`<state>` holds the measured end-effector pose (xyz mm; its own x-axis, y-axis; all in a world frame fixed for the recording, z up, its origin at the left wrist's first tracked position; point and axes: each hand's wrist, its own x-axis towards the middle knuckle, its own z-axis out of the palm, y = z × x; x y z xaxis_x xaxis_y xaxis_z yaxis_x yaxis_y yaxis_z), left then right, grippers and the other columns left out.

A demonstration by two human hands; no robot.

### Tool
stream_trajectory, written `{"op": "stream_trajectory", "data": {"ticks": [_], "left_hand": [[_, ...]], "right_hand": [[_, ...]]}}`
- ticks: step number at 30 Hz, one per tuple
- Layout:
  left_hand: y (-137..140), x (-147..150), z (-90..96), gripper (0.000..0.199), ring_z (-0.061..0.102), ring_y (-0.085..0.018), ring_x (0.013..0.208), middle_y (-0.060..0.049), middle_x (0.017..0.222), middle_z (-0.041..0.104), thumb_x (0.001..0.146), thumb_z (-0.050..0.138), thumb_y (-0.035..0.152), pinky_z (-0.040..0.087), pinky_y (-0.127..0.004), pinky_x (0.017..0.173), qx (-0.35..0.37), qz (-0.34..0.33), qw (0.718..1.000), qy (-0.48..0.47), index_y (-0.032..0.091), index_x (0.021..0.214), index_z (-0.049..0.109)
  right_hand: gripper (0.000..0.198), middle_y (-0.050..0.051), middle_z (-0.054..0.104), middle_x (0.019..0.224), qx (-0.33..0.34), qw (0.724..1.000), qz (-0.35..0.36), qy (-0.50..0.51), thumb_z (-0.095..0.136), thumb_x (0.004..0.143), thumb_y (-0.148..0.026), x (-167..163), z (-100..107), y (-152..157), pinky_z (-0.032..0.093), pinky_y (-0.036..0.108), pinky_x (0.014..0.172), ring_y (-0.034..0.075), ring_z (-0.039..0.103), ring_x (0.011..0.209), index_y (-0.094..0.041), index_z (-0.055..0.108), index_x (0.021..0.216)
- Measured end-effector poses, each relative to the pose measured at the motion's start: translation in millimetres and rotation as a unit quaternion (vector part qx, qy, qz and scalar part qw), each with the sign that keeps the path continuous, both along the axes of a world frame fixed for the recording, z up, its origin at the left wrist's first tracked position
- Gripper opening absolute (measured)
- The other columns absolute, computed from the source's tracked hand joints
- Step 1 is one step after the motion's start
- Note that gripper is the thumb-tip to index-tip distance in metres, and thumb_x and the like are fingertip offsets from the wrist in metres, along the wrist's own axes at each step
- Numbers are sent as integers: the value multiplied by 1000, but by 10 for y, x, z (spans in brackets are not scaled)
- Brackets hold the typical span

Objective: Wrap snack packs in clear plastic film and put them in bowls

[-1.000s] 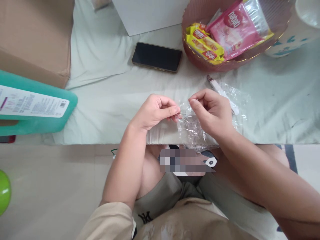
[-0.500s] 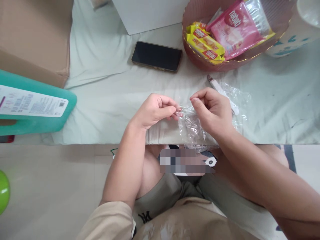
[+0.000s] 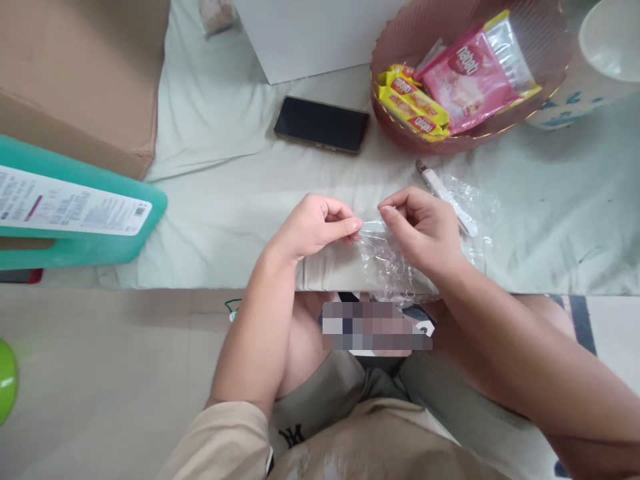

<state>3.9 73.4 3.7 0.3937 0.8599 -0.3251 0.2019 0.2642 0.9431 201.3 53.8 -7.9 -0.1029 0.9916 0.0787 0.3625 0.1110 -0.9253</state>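
My left hand (image 3: 327,223) is closed, thumb and forefinger pinching the edge of a crinkled clear plastic bag (image 3: 387,257). A short stretch of the bag's edge runs from that pinch towards my right hand (image 3: 423,227). My right hand is closed too, thumb and forefinger pressed together just above the bag; whatever they grip is too small to make out. The bag's lower part hangs at the table's front edge. Behind my right hand, a slim white tool with a dark end (image 3: 447,199) lies beside more clear plastic film (image 3: 480,200).
A black phone (image 3: 323,125) lies on the pale cloth (image 3: 225,220). Behind it are a white box (image 3: 320,33) and a pink bowl (image 3: 400,133) with wafer packs (image 3: 470,77). A white cup (image 3: 570,110) stands right; a cardboard box (image 3: 80,80) and teal jug (image 3: 145,230) stand left.
My left thumb and forefinger have closed together on the bag's edge. The right hand keeps its pinch. The whole view has shifted slightly, with the table things lower in the picture.
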Motion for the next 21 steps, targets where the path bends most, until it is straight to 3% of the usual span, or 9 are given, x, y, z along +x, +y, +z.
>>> {"op": "stream_trajectory", "data": {"ticks": [7,11,18,21], "left_hand": [[4,-8,-5,14,68,-11,59,-3,65,74,76,69,24,51,-20,57,-23,-12,999,-24,15,66,71],[29,8,-34,10,67,-11,58,-4,65,74,75,68,22,49,-20,55,-26,20,999,-4,15,70,73],[31,115,-56,26,59,-10,55,-1,62,69,64,86,35,44,-21,52,-12,51,998,23,15,68,70],[30,107,-64,21,58,-9,55,0,62,69,71,80,33,43,-21,53,3,46,998,52,15,68,70]], "right_hand": [[14,-6,48,53,-18,1000,5,6,60,88,-30,7,15,-17,31,27,51,9,39,49,-20,65,79],[15,-6,49,54,-32,999,-1,9,58,87,-31,6,10,-6,31,27,50,10,41,49,-20,64,79],[15,-6,48,53,-37,999,-10,3,57,87,-32,-1,25,12,31,27,49,10,41,48,-20,64,80],[16,-6,48,53,-33,999,-7,-3,57,87,-32,3,32,22,31,27,49,11,41,48,-20,64,81]]}}
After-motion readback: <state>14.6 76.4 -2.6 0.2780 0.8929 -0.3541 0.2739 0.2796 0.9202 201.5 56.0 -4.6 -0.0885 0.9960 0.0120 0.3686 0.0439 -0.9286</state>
